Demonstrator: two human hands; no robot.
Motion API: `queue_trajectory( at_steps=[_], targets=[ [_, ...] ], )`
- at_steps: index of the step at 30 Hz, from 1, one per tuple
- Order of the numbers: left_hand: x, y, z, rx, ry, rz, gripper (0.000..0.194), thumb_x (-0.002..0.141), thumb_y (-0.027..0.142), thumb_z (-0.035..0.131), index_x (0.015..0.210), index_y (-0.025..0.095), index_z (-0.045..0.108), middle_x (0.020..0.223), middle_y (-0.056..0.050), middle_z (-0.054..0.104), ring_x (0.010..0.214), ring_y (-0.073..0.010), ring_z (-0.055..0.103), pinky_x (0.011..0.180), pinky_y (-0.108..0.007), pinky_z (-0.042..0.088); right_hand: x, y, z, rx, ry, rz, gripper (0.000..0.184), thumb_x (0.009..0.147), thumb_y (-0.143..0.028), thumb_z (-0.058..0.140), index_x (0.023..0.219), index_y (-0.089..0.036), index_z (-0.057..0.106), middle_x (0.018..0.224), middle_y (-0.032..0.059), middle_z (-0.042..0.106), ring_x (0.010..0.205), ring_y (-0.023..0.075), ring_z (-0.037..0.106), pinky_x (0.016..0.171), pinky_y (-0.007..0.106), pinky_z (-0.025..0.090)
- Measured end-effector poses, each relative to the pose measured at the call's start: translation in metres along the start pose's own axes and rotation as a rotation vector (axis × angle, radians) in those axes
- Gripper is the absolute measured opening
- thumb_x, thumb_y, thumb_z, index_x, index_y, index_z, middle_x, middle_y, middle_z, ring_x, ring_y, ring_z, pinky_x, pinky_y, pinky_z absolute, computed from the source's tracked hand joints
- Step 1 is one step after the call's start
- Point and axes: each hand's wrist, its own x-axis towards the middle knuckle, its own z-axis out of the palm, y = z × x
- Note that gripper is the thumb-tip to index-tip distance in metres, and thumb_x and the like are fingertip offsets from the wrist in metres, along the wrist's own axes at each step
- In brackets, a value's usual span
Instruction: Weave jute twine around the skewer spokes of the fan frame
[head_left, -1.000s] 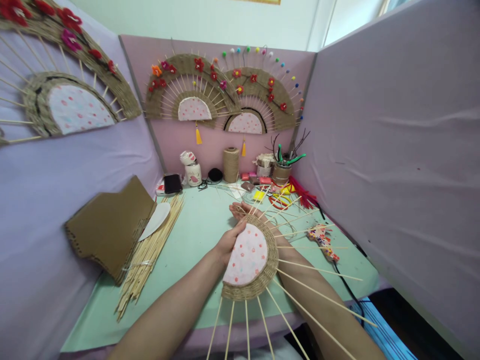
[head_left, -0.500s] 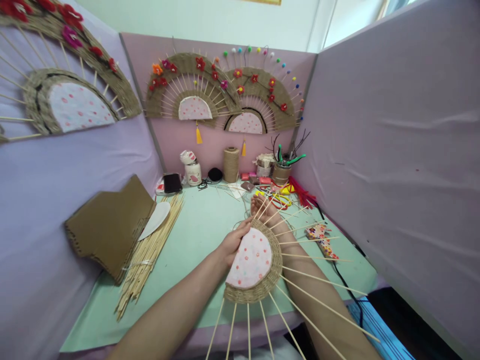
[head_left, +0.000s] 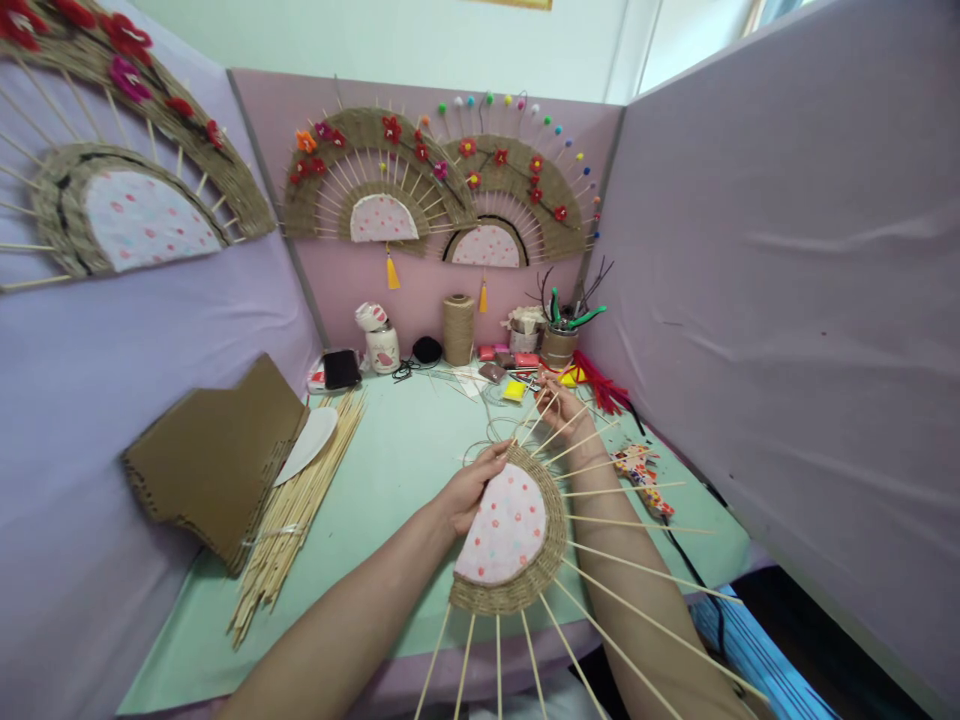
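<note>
My left hand (head_left: 480, 485) grips the edge of a half-round fan piece with a white, pink-dotted centre (head_left: 504, 525) and a woven twine band (head_left: 553, 545). Thin bamboo sticks (head_left: 630, 523) radiate from the band, several of them crossing in front of my right arm. Beyond the fan, my right hand (head_left: 564, 408) is closed at the scissors (head_left: 539, 396), with a bit of the orange-red handle showing at the fingers. The rest of the scissors is hidden by the hand. Loose twine (head_left: 491, 432) curls from the top of the band.
Bundled bamboo sticks (head_left: 289, 540), a white half-round card (head_left: 309, 445) and brown cardboard (head_left: 214, 450) lie left. At the back stand a twine spool (head_left: 458, 330) and a tool jar (head_left: 559, 347). A flower-patterned glue gun (head_left: 645, 480) with a cord lies right. Finished fans (head_left: 375, 125) hang behind.
My right hand has moved away from the fan's upper edge, to the right and back, onto the scissors. The yellow packet is now uncovered. My left hand keeps its hold on the fan.
</note>
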Motion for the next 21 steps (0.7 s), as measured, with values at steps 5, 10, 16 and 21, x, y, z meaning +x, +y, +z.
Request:
queue_trajectory(
  at_steps=[5, 10, 16, 21],
  targets=[
    [0.001, 0.000, -0.001, 0.020, 0.032, -0.012, 0.038, 0.075, 0.015, 0.068, 0.112, 0.017, 0.059, 0.089, -0.006, 0.068, 0.073, -0.0152, 0.066, 0.073, -0.029, 0.051, 0.000, -0.004, -0.003, -0.026, 0.031, -0.076, 0.015, 0.084, -0.011, 0.051, 0.079, -0.024, 0.055, 0.069, -0.0062, 0.057, 0.055, 0.0080, 0.044, 0.065, 0.022, 0.041],
    [0.000, 0.004, 0.001, 0.009, 0.049, 0.026, 0.034, 0.077, 0.013, 0.065, 0.110, 0.017, 0.059, 0.091, -0.005, 0.068, 0.075, -0.0147, 0.066, 0.074, -0.029, 0.052, 0.003, -0.001, -0.006, -0.055, 0.047, -0.102, 0.015, 0.086, -0.013, 0.052, 0.076, -0.024, 0.054, 0.068, -0.0056, 0.056, 0.056, 0.0080, 0.044, 0.065, 0.023, 0.041],
    [-0.003, 0.015, 0.001, -0.011, 0.040, 0.053, 0.035, 0.077, 0.014, 0.065, 0.111, 0.018, 0.059, 0.092, -0.005, 0.069, 0.077, -0.0150, 0.067, 0.077, -0.029, 0.052, 0.009, 0.006, -0.012, -0.129, 0.065, -0.078, 0.014, 0.089, -0.026, 0.055, 0.080, -0.017, 0.056, 0.074, -0.0024, 0.056, 0.060, 0.0083, 0.050, 0.059, 0.024, 0.045],
    [-0.004, 0.020, 0.000, 0.019, 0.059, 0.100, 0.037, 0.080, 0.015, 0.062, 0.117, 0.018, 0.057, 0.095, -0.006, 0.069, 0.079, -0.0154, 0.067, 0.079, -0.030, 0.052, 0.006, 0.004, -0.013, -0.150, 0.041, -0.094, 0.015, 0.088, -0.022, 0.053, 0.073, -0.021, 0.053, 0.070, -0.0019, 0.052, 0.061, 0.0101, 0.047, 0.060, 0.024, 0.042]
  ],
)
